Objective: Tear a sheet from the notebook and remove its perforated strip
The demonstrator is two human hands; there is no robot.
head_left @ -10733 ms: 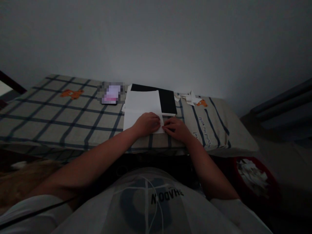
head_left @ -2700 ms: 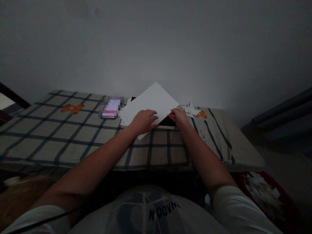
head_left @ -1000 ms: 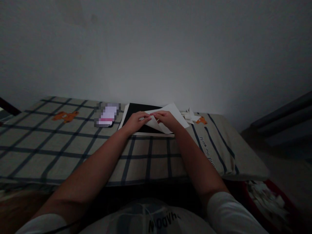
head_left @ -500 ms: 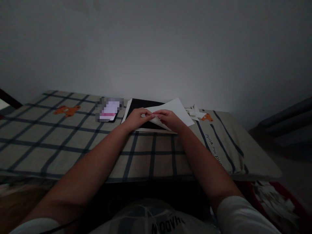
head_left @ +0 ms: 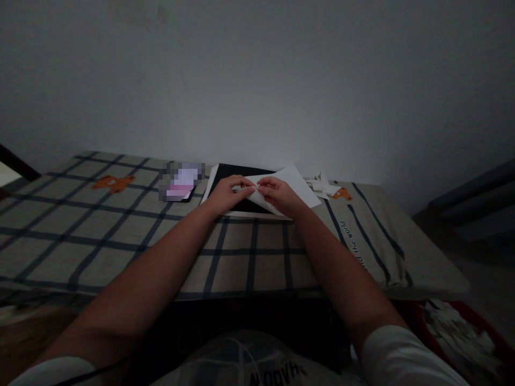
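Observation:
A sheet of white paper lies at an angle over a flat black rectangular board or pad. My left hand pinches the paper's left corner between thumb and fingers. Close against it, my right hand is pinched on the same corner, which is bent up or folded between the fingertips. Both hands rest over the black surface. White edges, perhaps more sheets, show under the black surface. The exact fold is partly hidden by my fingers.
The table has a checked cloth with orange bear prints. A lit phone, partly blurred, lies left of the board. White paper scraps lie to the right. A red bin with crumpled paper stands below the table's right end. A wall rises behind.
My fingertips have drawn slightly apart at the paper's corner, and the right fingers are a little raised. The phone, the board and the scraps stay in place.

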